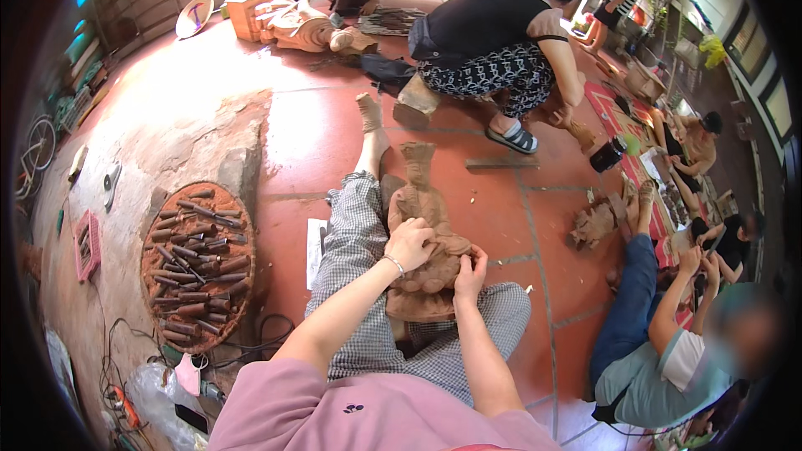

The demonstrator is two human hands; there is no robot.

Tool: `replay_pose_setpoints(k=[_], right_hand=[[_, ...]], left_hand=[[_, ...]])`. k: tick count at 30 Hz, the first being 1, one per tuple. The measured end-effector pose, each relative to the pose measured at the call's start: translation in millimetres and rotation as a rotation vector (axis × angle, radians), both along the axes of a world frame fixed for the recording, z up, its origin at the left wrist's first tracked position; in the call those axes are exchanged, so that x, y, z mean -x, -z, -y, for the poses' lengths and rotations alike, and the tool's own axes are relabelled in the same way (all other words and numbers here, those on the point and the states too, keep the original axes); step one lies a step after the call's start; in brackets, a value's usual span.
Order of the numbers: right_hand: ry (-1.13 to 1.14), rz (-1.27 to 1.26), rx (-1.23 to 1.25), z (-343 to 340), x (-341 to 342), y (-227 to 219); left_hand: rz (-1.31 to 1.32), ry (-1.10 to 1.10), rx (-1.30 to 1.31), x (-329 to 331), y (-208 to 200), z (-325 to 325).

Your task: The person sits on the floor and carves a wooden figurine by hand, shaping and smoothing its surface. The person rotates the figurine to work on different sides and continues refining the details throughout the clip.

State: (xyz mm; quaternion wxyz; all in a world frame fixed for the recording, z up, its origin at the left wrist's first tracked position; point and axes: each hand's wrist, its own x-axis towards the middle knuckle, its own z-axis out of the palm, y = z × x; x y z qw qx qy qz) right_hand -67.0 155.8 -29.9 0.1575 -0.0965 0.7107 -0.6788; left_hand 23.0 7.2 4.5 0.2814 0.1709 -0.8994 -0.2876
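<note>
A brown carved wooden statue point(420, 205) of a seated figure with a tall headpiece stands between my legs, its base toward me. My left hand point(410, 245) rests against the front of the figure with its fingers bent together; what they pinch, if anything, is too small to make out. Against the right side of the statue, my right hand point(470, 271) is closed with fingertips and thumb on the carved edge near its lap. Checked trousers cover my legs on both sides of the base.
A round basket point(252, 260) of chisels lies on the left, beyond a white paper point(315, 252). A person crouches ahead near a wooden block point(415, 103); another sits close on the right by a smaller carving point(595, 221). Cables point(276, 336) and a plastic bag point(163, 397) lie lower left.
</note>
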Motion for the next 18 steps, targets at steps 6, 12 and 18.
replay_pose_setpoints(k=[6, 12, 18], right_hand=[[-0.002, 0.022, 0.051, -1, 0, 0], [-0.020, 0.033, 0.045, -1, -2, -3], [-0.009, 0.027, 0.003, -1, -1, -3]], left_hand=[[0.016, 0.001, 0.000, 0, 0, -2], [-0.011, -0.004, 0.041, 1, 8, 1], [0.059, -0.021, 0.004, 0, -2, -2]])
